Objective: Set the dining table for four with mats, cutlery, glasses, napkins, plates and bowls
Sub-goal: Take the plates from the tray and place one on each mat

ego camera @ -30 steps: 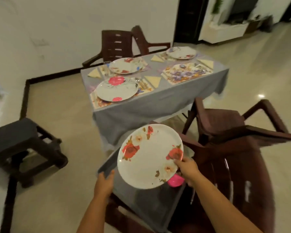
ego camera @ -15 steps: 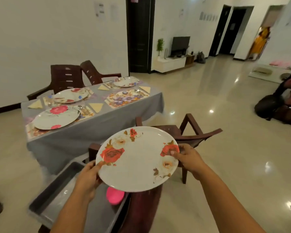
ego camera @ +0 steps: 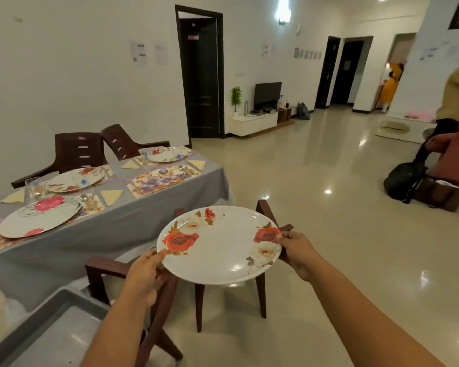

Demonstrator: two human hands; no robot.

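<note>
Compared with a second ago, the view has risen from the grey tray (ego camera: 51,329) toward the room, and the left hand (ego camera: 143,279), which was then resting on the tray's edge, now grips the plate (ego camera: 219,245) together with the right hand (ego camera: 298,254). The plate has been lifted away from the tray and is carried level in the air; this probably means the picking step is finished and the carrying step to the table (ego camera: 112,223) has begun. The plate lies between the two hands: the left hand pinches its near-left rim, thumb on top beside the big red rose, fingers curled under; the right hand pinches the right rim in the same way, thumb on the smaller red flower. Both hands are closed on the plate, neither is spread. The table is ahead and to the left of the hands, well apart from them, with a brown chair (ego camera: 154,287) just below the plate. On the table three plates already sit on mats, and one floral mat (ego camera: 164,178), the one nearest to the right hand's side, has no plate yet. In all likelihood the carried plate belongs there. No bowls can be seen on the table, so the task seems about halfway.
</note>
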